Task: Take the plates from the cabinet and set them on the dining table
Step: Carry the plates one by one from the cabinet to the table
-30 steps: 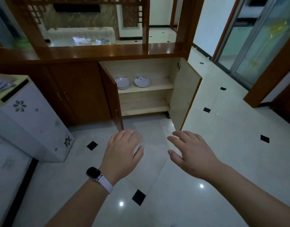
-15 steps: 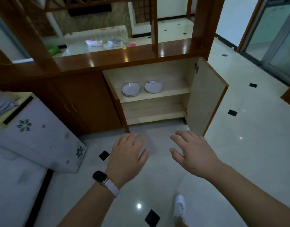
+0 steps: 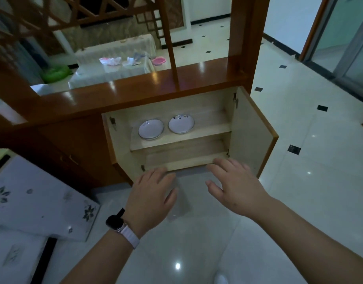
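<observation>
Two white plates lie side by side on the upper shelf (image 3: 207, 131) of the open wooden cabinet: the left plate (image 3: 151, 129) and the right plate (image 3: 181, 124), which bears a dark pattern. Both cabinet doors stand wide open. My left hand (image 3: 150, 198), with a watch on its wrist, and my right hand (image 3: 236, 186) hover palm down, fingers spread, in front of the cabinet's lower shelf (image 3: 188, 163). Neither hand holds anything, and both are well short of the plates.
The right cabinet door (image 3: 252, 132) juts out beside my right hand. A white flower-patterned appliance (image 3: 39, 199) stands on the left. Behind the wooden divider counter (image 3: 135, 89) a cloth-covered table (image 3: 113, 67) carries small items. The floor is glossy white tile.
The cabinet has come closer and the view now looks down into it. Both hands have advanced towards the lower shelf, still empty and spread.
</observation>
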`<state>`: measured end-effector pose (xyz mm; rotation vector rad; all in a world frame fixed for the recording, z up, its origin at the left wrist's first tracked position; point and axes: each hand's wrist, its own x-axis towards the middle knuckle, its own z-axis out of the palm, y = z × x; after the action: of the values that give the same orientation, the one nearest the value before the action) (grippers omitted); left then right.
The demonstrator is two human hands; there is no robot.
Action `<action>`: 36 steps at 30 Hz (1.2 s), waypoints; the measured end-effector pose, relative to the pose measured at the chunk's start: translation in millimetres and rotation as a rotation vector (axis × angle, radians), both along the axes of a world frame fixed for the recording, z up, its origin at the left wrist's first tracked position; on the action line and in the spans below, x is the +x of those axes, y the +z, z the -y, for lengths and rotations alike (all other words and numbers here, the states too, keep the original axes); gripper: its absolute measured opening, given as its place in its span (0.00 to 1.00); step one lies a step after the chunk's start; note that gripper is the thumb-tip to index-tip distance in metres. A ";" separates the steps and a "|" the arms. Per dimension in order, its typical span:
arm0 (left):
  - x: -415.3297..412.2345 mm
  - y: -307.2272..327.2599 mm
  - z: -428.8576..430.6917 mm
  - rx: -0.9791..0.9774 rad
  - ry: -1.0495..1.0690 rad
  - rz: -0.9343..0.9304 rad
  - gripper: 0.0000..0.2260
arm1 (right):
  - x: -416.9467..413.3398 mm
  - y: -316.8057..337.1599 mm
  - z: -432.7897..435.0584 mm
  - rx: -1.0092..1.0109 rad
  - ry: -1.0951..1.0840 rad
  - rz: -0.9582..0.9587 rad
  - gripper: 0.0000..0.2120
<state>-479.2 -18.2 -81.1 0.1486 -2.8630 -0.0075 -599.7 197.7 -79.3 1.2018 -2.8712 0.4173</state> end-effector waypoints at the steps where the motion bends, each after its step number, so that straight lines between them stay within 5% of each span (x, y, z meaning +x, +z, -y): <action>1: -9.3 -0.7 2.3 -0.007 -0.002 0.005 0.17 | -7.1 -0.8 -0.8 -0.004 -0.008 0.004 0.24; 25: -263.8 -59.7 166.5 0.211 -0.091 -0.007 0.16 | -227.5 -17.4 149.0 0.179 -0.065 -0.021 0.23; 36: -290.6 -79.2 232.5 0.241 0.087 0.050 0.18 | -284.7 -36.3 228.1 0.130 0.043 -0.022 0.22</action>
<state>-769.8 -250.7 -160.3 0.3253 -2.8935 -0.3368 -884.4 -30.4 -115.5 1.2797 -2.8983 0.2188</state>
